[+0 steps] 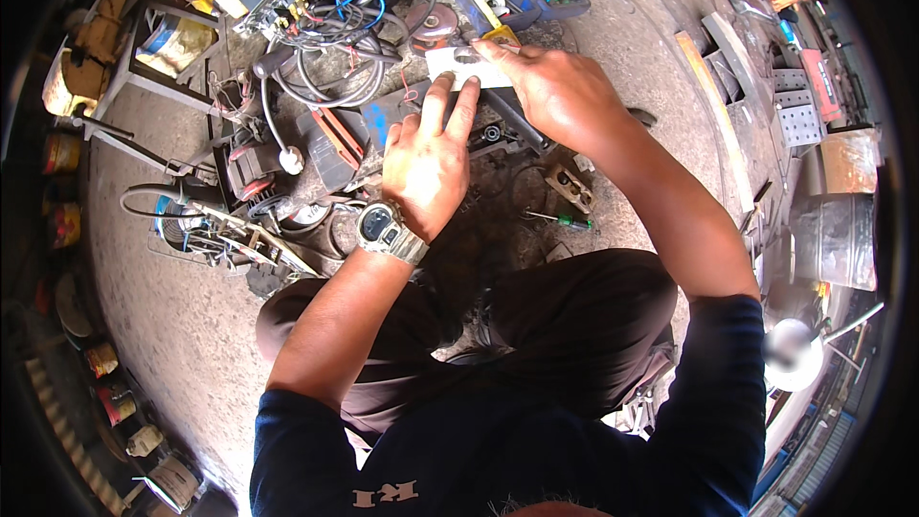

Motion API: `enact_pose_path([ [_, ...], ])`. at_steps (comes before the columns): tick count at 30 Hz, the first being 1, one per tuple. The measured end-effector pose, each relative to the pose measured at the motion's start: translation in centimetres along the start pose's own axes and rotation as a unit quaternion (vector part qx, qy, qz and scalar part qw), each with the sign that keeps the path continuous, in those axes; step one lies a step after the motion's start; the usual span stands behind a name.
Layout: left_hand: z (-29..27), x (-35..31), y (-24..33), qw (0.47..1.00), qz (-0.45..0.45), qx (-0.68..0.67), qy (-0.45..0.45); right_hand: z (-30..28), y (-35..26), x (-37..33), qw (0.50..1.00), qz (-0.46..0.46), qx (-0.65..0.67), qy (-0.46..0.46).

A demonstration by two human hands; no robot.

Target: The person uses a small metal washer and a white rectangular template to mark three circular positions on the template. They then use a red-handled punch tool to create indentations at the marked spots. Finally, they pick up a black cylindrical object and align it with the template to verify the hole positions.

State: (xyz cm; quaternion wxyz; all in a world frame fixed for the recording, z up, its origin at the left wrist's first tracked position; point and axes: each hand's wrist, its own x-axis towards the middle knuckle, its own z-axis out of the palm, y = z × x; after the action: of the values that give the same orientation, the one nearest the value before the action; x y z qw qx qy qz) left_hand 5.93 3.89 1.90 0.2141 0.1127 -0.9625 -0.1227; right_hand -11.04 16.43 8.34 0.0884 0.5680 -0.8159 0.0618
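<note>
A small, bright white flat piece [440, 61] lies ahead of me, with a dark patch near its top edge. My left hand [426, 155], below a wristwatch [380, 227], has two fingers stretched onto the piece and the others bent. At the piece's right end my right hand [565, 91] is closed, its index finger pointing left. What those fingers grip is hidden. Beside their tips is a yellow object [500, 35] of unclear kind. A dark flat plate [325, 155] with a blue patch and a dark bar [522, 120] lie under and around my hands.
Tangled grey cables [335, 86] and a circuit board [292, 5] lie at far left. A blue toolbox [565, 0] stands beyond my hands. Nearer are a green-handled screwdriver [572, 222] and a metal block with holes [571, 189]. A wooden strip [713, 115] lies to the right.
</note>
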Motion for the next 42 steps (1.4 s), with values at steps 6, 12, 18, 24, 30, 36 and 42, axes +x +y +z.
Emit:
enact_pose_path([
  [6,-0.1,0.0,0.1,1.0,-0.003,0.0,-0.008,0.2,0.3,0.1,0.999,0.008,0.019,0.031],
  [12,-0.2,0.0,0.0,1.0,-0.003,-0.004,-0.005,0.1,-0.1,0.6,0.995,0.024,0.046,0.088],
  [18,0.0,0.0,-0.1,1.0,0.001,-0.008,0.002,1.3,0.8,1.0,0.986,0.009,0.106,0.125],
  [24,-0.1,0.0,-0.1,1.0,-0.002,-0.014,-0.002,0.7,0.3,0.2,0.996,-0.012,0.056,0.063],
  [30,0.0,0.1,-0.1,1.0,-0.001,-0.005,-0.005,1.0,0.4,0.1,0.999,0.011,0.03,-0.006],
  [36,0.2,0.0,-0.1,1.0,0.0,0.002,0.001,0.9,0.7,0.3,0.999,0.007,0.034,0.012],
  [42,0.0,0.0,0.0,1.0,-0.002,0.006,-0.002,0.5,0.5,0.2,0.998,0.008,0.045,0.044],
])
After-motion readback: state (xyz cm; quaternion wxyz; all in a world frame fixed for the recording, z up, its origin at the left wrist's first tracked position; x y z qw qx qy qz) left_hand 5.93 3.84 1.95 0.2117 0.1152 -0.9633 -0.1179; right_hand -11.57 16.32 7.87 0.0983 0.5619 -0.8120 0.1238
